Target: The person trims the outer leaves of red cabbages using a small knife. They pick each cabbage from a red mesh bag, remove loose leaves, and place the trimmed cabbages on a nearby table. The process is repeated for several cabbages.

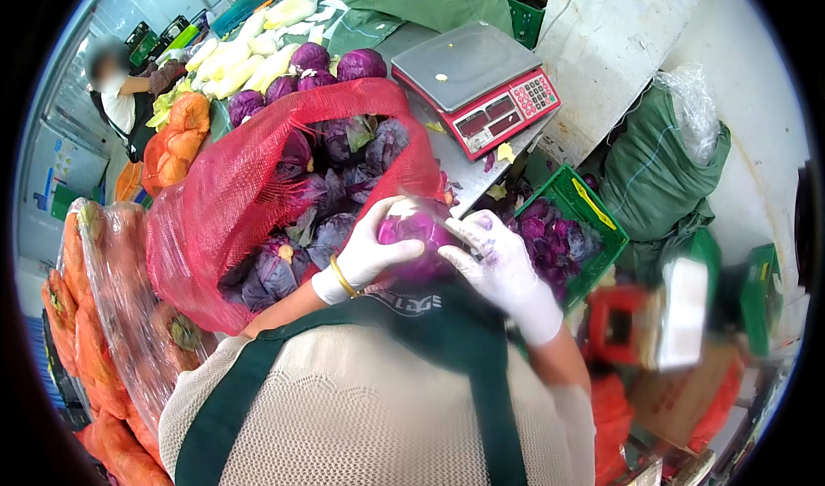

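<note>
A shiny purple cabbage (412, 231) is held in front of my apron, blurred at its lower edge. My left hand (374, 247), in a white glove with a gold bangle at the wrist, grips its left side, thumb across the front. On the right side, my white-gloved right hand (493, 257) has its bent fingers against the cabbage. A small dark sliver shows between its thumb and forefinger; I cannot tell what it is. Just beyond, a red mesh sack (222, 202) gapes, holding several purple cabbages (274, 270) with dull outer leaves.
A red-framed digital scale (474, 67) stands on the metal table. Trimmed purple cabbages (361, 65) and pale napa cabbages (225, 67) lie farther back. At right is a green crate (609, 241) of purple leaves; at left, orange mesh sacks (90, 331). A co-worker (119, 99) stands far left.
</note>
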`<move>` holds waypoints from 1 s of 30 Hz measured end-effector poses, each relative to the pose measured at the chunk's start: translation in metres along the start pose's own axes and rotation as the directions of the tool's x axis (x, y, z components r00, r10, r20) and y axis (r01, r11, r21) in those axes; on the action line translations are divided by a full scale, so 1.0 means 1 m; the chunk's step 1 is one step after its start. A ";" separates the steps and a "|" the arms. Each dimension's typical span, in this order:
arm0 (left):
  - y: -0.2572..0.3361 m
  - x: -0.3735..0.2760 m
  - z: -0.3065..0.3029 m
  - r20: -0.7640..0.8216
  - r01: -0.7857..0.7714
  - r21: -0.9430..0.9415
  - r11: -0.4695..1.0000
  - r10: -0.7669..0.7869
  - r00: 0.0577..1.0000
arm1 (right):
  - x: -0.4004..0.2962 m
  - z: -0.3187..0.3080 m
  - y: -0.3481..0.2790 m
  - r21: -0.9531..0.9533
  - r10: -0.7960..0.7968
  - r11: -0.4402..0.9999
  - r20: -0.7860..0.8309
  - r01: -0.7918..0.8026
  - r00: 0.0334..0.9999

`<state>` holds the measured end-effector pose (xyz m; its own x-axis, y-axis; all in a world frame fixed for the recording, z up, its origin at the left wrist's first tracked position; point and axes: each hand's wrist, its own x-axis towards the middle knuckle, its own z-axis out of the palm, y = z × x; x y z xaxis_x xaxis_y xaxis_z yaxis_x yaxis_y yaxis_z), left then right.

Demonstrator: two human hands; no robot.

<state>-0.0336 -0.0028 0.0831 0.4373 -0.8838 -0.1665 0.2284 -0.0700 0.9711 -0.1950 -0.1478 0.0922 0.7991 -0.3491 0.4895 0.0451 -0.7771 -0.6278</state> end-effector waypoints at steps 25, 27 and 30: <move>-0.002 -0.007 -0.003 0.099 -0.123 0.079 0.989 0.115 0.988 | 0.007 0.023 0.069 -0.222 0.296 0.905 -0.283 -0.363 0.912; -0.002 -0.007 -0.003 0.134 -0.072 -0.181 0.981 0.097 0.986 | -0.010 0.019 0.127 -0.340 0.411 0.800 -0.288 -0.494 0.865; -0.011 0.003 -0.015 0.110 -0.070 -0.415 0.907 0.126 0.986 | -0.017 0.009 0.087 0.392 0.787 0.572 -0.014 -0.720 0.617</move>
<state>-0.0217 0.0020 0.0695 0.3638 -0.9312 -0.0229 0.5375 0.1898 0.8216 -0.1992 -0.2052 0.0242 0.5203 -0.8341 -0.1831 -0.3144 0.0123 -0.9492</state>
